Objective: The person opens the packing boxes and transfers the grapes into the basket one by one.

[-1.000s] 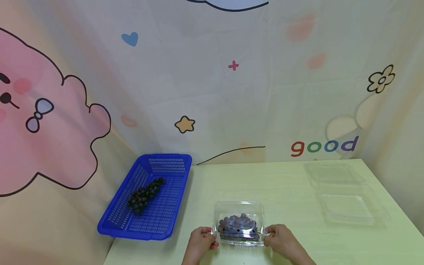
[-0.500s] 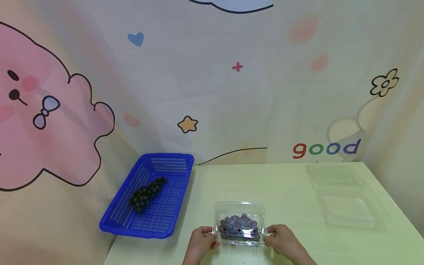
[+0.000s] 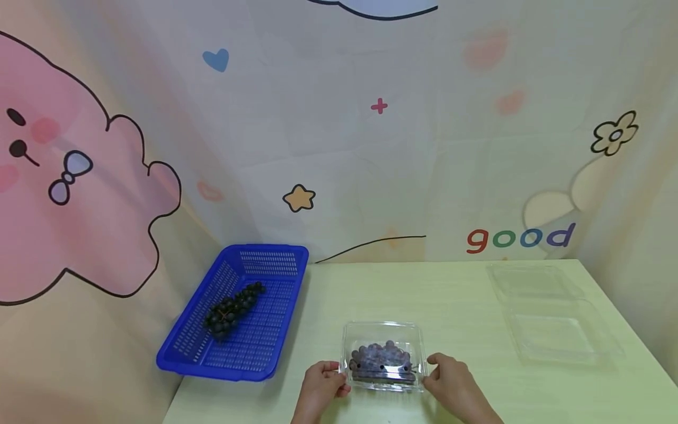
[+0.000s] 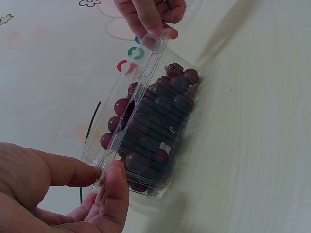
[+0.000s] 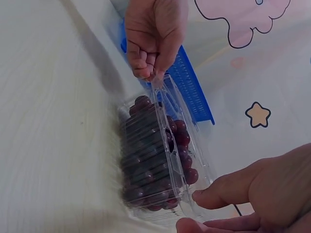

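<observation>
A clear plastic clamshell box with its lid down stands at the table's front middle, a bunch of purple-red grapes inside. My left hand pinches the box's left front corner between thumb and index finger. In the left wrist view, the left hand has its fingertips on the rim tab. At the opposite corner is my right hand, its index finger and thumb spread apart. The right wrist view shows the right hand with its fingertips close against the rim; whether they touch it is hard to tell.
A blue slotted basket stands at the left, holding a dark grape bunch. Another clear clamshell box lies unfolded near the table's right edge. A printed curtain hangs behind the pale table.
My right index finger has lifted away from the box rim and parted from the thumb. The left hand and the box stay in place. The head view shifted slightly.
</observation>
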Tool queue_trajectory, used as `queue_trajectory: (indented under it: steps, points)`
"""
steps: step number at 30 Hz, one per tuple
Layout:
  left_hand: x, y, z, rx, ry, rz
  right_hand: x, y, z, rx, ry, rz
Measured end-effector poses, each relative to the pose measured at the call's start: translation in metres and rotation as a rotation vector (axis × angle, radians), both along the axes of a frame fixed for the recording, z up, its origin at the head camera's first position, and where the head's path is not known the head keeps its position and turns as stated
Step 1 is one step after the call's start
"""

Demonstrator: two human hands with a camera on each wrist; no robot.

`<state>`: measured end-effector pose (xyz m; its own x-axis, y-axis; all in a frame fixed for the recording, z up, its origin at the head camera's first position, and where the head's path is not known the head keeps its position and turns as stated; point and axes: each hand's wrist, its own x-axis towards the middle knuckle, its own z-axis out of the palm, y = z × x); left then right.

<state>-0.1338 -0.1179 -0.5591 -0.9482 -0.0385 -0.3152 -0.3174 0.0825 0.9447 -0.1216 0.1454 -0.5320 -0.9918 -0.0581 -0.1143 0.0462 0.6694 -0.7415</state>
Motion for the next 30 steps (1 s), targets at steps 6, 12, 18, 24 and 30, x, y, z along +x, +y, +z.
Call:
queue_trajectory:
  steps: [6, 12, 18, 24, 30]
  points:
    - [0.002, 0.001, 0.0, 0.005, 0.023, 0.007, 0.0, 0.001, 0.005, 0.066, 0.098, 0.005]
    - [0.001, 0.002, -0.002, -0.008, 0.018, 0.019, -0.002, -0.005, 0.015, 0.112, 0.195, 0.019]
    - [0.0, 0.002, -0.004, -0.016, 0.02, 0.022, -0.003, -0.017, 0.029, 0.147, 0.212, 0.051]
    - [0.0, 0.001, -0.007, -0.003, 0.041, 0.019, -0.004, -0.032, 0.034, 0.176, 0.265, 0.09]
    - [0.002, 0.0, -0.007, 0.011, 0.044, 0.019, -0.005, -0.048, 0.035, 0.152, 0.315, 0.126]
